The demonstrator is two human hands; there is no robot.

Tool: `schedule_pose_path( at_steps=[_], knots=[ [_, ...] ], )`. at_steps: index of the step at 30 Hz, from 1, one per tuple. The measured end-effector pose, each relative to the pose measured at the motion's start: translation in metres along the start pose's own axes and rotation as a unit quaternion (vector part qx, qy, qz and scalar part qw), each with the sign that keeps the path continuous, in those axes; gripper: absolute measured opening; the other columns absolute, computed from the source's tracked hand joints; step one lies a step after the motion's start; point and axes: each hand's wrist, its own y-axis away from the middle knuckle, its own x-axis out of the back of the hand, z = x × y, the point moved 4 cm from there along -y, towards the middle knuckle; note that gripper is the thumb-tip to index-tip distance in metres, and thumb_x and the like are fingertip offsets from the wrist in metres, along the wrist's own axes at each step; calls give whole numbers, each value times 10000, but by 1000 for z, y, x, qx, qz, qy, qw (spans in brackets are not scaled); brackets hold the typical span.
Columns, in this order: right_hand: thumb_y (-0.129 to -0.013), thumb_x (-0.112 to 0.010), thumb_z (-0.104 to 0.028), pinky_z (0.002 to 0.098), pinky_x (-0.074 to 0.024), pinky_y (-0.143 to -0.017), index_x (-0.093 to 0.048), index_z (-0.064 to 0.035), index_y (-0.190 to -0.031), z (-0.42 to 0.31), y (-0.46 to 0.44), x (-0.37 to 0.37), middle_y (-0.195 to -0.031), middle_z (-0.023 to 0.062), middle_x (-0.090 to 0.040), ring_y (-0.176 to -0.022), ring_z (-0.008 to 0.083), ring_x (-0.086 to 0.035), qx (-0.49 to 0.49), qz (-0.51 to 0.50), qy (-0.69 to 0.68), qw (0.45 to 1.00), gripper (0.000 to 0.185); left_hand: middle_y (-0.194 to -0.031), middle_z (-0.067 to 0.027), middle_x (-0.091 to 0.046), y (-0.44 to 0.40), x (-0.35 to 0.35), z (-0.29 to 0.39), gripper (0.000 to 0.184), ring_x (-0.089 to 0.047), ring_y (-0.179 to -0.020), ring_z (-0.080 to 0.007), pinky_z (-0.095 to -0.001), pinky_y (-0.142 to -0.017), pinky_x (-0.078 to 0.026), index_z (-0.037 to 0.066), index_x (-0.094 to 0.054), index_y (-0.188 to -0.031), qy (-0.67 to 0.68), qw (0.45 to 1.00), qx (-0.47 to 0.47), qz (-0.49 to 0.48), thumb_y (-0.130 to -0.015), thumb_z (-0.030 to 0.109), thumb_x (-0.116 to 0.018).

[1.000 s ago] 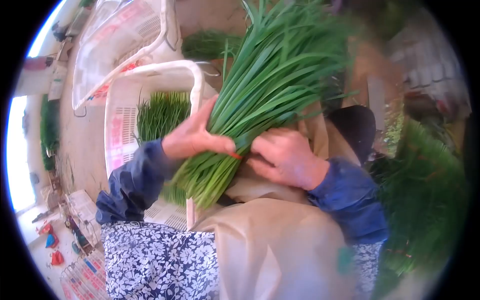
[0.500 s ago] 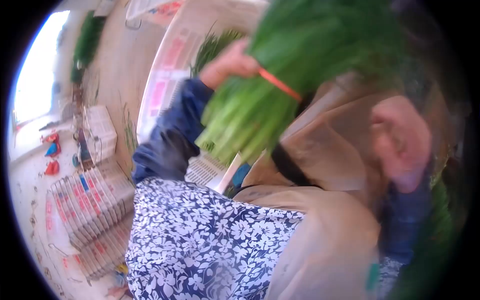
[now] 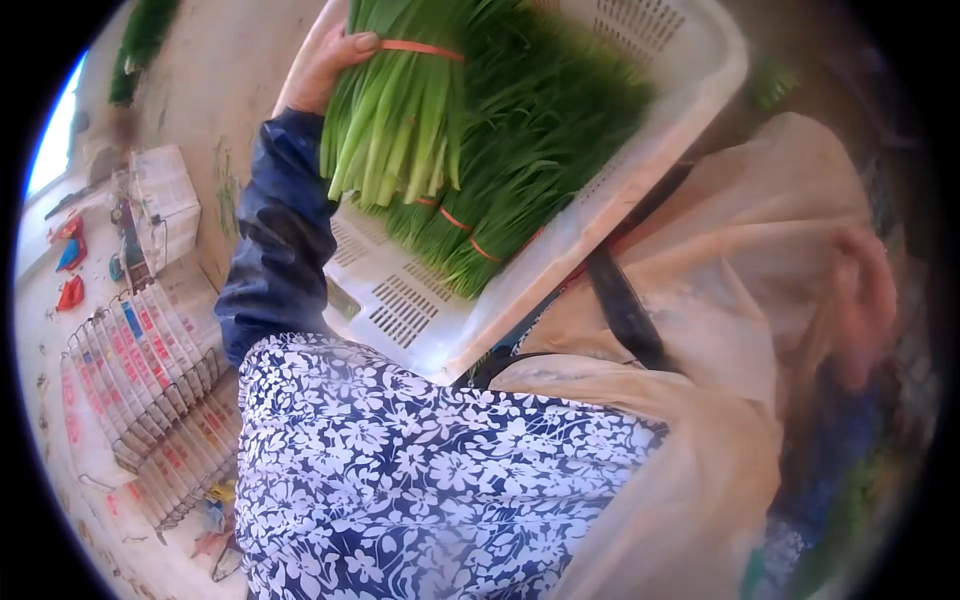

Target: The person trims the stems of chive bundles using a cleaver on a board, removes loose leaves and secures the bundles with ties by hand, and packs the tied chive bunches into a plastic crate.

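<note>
The left hand [image 3: 335, 62] grips a green bundle [image 3: 395, 125] beside its red band [image 3: 425, 49], presumably where stems hold tightest, over the crate [image 3: 700, 112], while the blurred right hand [image 3: 866, 305], its closure indiscernible, hangs near the apron [image 3: 715, 430].

A produce-packing room, shown by banded greens [image 3: 395, 130] and stacked crates [image 3: 147, 362].
</note>
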Motion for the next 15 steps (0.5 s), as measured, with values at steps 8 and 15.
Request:
schedule_pose_path(
  at_steps=[8, 15],
  knots=[
    [-816, -617, -27, 406, -448, -980, -522, -95, -1372, -71, -80, -60, -1349, 122, -570, -1208, 307, -562, 249, -50, 114, 961, 568, -1191, -167, -667, 14, -31, -7, 517, -679, -1042, -267, -421, -922, -575, 20, -551, -1288, 279, 954, 83, -68, -894, 341, -646],
    [-836, -646, -91, 410, -413, -1021, -486, -68, -1390, -60, -80, -87, -1455, 137, -484, -1331, 302, -464, 292, -26, 58, 954, 577, -1216, -143, -646, 42, -7, 40, 544, -655, -1069, -273, -418, -944, -551, 11, -513, -1318, -24, 994, 43, 99, -898, 333, -638]
  ],
)
